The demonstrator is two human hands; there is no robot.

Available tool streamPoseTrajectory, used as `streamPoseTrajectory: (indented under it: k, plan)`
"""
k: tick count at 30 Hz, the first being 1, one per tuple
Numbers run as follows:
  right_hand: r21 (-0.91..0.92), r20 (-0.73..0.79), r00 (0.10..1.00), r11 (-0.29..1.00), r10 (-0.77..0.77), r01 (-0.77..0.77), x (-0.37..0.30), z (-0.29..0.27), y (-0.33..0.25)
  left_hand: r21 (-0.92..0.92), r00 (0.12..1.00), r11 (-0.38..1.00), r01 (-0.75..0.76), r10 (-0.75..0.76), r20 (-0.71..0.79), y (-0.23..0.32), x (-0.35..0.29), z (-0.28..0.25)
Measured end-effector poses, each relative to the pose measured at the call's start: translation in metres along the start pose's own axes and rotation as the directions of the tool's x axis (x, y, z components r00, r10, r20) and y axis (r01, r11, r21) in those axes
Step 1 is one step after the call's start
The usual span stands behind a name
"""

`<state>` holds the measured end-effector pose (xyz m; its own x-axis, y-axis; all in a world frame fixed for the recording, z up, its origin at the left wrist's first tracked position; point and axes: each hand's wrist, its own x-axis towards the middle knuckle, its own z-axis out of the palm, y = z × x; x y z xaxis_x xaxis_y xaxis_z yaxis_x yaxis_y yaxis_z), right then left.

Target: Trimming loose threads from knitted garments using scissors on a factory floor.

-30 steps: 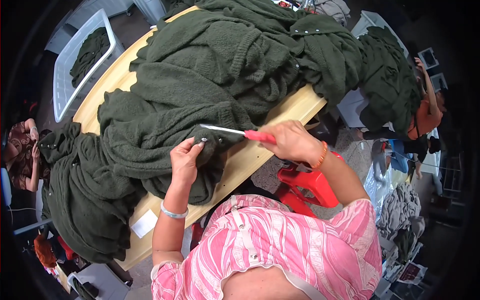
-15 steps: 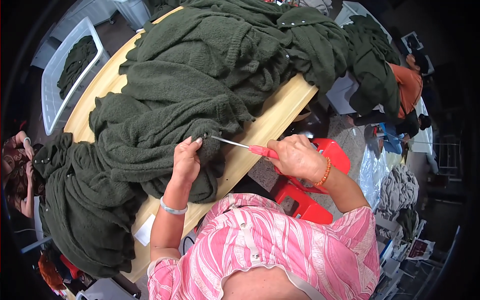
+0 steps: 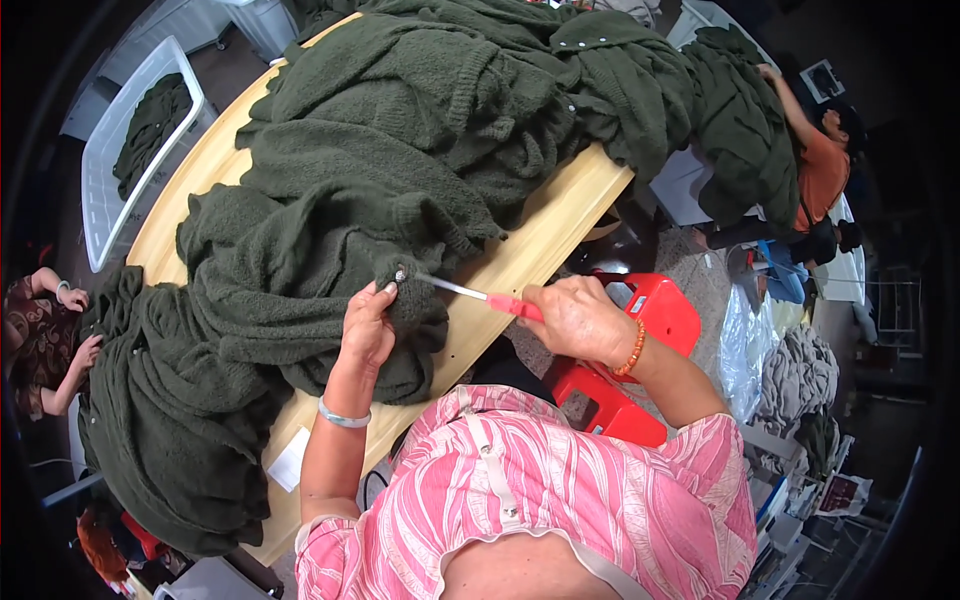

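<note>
My left hand [image 3: 367, 322] pinches the edge of a dark green knitted garment [image 3: 330, 240], with the thumb just below a small shiny snap button [image 3: 400, 274]. Wrapped in the fingers of my right hand [image 3: 585, 318] is the red handle of a screwdriver [image 3: 514, 306]. Its thin metal shaft points left, and the tip is at or very near the snap button; actual contact is too blurred to tell.
Dark green garments are heaped along the light wooden table [image 3: 560, 225]. Red stools [image 3: 655, 315] stand to my right. A white bin [image 3: 100, 185] is at far left. One person in orange [image 3: 825, 175] works at right; another person's hands [image 3: 85, 350] touch the heap's left end.
The garment by my left hand has been raised and turned, so the snap button shows more plainly. The screwdriver and my right hand have shifted slightly left. The person in orange now reaches toward the heap.
</note>
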<state>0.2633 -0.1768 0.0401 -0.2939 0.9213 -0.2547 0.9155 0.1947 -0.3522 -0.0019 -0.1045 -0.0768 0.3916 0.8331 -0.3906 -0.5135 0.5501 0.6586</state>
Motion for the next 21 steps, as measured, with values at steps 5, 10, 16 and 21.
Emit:
streamPoseTrajectory:
  k: [5, 10, 16, 21]
  plan:
    - [0.066, 0.095, 0.995, 0.998, -0.003, -0.003, 0.006, -0.002, 0.006, -0.014, 1.0, 1.0, -0.028, 0.028, -0.013, -0.012, 0.002, -0.014]
    - [0.116, 0.174, 0.981, 0.991, -0.083, 0.063, 0.007, 0.0, 0.018, -0.058, 0.996, 0.997, -0.044, 0.04, -0.076, -0.017, 0.001, -0.017]
    - [0.147, 0.202, 0.975, 0.987, -0.094, 0.064, 0.015, 0.004, 0.031, 0.025, 0.993, 1.0, -0.017, 0.02, -0.114, -0.022, -0.004, -0.019]
    - [0.155, 0.075, 0.996, 0.986, 0.044, -0.056, 0.02, 0.013, 0.053, 0.801, 0.966, 0.579, 0.155, 0.082, -0.246, -0.016, -0.023, -0.041]
